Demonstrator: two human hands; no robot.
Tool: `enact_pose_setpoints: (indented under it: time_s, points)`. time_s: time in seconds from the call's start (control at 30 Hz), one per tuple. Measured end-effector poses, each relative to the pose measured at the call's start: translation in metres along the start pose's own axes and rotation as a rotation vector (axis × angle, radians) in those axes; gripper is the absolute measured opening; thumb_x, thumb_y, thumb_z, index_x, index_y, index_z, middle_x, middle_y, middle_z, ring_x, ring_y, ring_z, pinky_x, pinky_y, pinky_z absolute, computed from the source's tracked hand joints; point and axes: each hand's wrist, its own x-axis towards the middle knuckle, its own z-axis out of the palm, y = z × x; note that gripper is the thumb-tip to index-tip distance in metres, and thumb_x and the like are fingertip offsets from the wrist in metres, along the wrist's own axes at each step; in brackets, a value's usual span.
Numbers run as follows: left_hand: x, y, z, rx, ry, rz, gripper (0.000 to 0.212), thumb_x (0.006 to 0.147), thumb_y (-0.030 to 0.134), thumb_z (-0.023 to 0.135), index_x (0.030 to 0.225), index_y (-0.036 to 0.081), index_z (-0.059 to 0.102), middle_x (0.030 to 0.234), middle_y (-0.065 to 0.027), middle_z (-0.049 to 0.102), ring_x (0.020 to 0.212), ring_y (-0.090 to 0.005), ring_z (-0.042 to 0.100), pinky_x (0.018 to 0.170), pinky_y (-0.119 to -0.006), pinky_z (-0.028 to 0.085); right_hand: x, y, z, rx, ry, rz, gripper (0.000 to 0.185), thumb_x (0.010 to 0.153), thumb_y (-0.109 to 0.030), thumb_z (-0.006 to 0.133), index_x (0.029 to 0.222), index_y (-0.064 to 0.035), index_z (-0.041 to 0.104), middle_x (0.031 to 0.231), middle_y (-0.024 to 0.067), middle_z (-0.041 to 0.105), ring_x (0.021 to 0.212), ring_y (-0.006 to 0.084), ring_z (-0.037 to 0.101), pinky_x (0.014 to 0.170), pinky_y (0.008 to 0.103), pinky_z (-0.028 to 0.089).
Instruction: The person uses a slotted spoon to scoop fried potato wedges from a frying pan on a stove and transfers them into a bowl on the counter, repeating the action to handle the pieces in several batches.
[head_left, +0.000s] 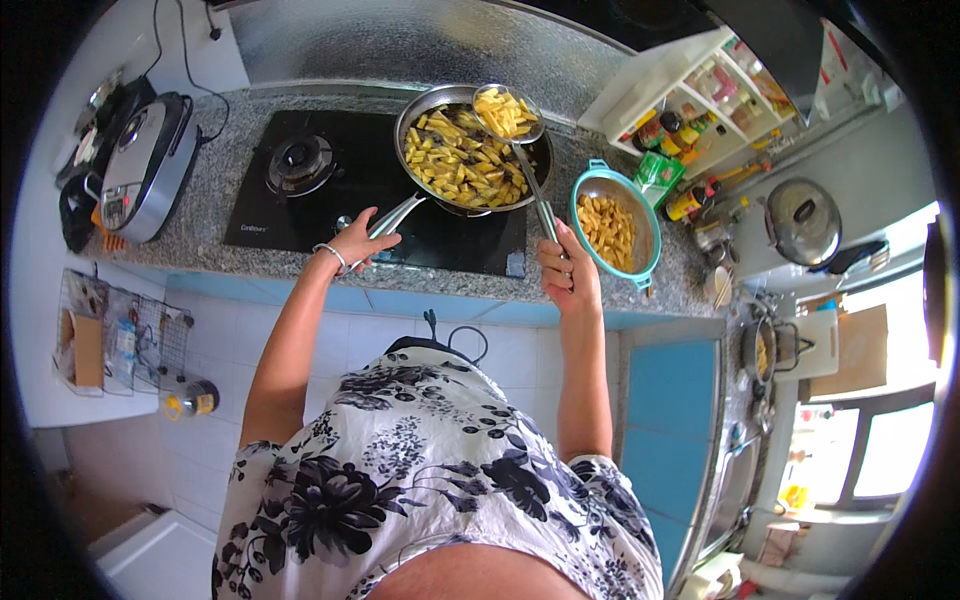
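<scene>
A frying pan (450, 161) stands on the right side of the black gas hob (300, 225), with many cut yellow potato-like pieces lying in dark oil. My left hand (358, 244), wearing a bracelet, is around the pan's metal handle (401, 214). In my right hand (570, 270) is the handle of a metal skimmer (531, 135). Its round bowl, over the pan's right rim, carries a heap of pale yellow pieces (502, 111). Just right of that hand, a turquoise-rimmed colander (656, 225) holds browner fried pieces (604, 229).
At the left of the granite counter (206, 180) sits a rice cooker (142, 165). Behind the colander are a green packet (660, 176), sauce bottles and a white shelf (622, 112). A pot lid (804, 221) hangs on the right wall. A bottle (191, 397) stands on the floor.
</scene>
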Motion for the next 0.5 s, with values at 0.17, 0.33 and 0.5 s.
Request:
enact_pose_setpoints:
  time_s: [0.17,0.33,0.5]
  points:
    - [0.005,-0.01,-0.003,0.12,0.167,0.081,0.084,0.072,0.052,0.066,0.131,0.001,0.034,0.086,-0.0142,0.057,0.072,-0.0194,0.055,0.061,-0.03,0.043,-0.001,-0.005,0.001,0.07,-0.015,0.039,0.02,0.093,-0.02,0.048,0.112,-0.0159,0.047,0.066,-0.0018,0.036,0.044,0.0008,0.029,0.03,0.0128,0.021]
    - [-0.013,-0.023,0.002,0.135,0.629,0.385,0.058,0.078,0.047,0.062,0.113,0.001,0.054,0.086,-0.0118,0.054,0.074,-0.02,0.055,0.066,-0.031,0.046,-0.001,-0.007,-0.001,0.097,-0.062,0.051,0.018,0.095,-0.021,0.043,0.109,-0.0124,0.049,0.071,-0.0008,0.036,0.046,0.001,0.03,0.029,0.0129,0.023]
    - [-0.07,-0.024,0.01,-0.201,0.913,0.564,0.024,0.087,0.018,0.059,0.108,0.007,0.056,0.089,-0.0039,0.055,0.078,-0.0113,0.054,0.069,-0.023,0.045,-0.003,-0.011,0.0,0.102,-0.059,0.034,0.021,0.095,-0.022,0.042,0.109,-0.0081,0.048,0.071,-0.0001,0.035,0.046,0.0007,0.031,0.029,0.0132,0.025]
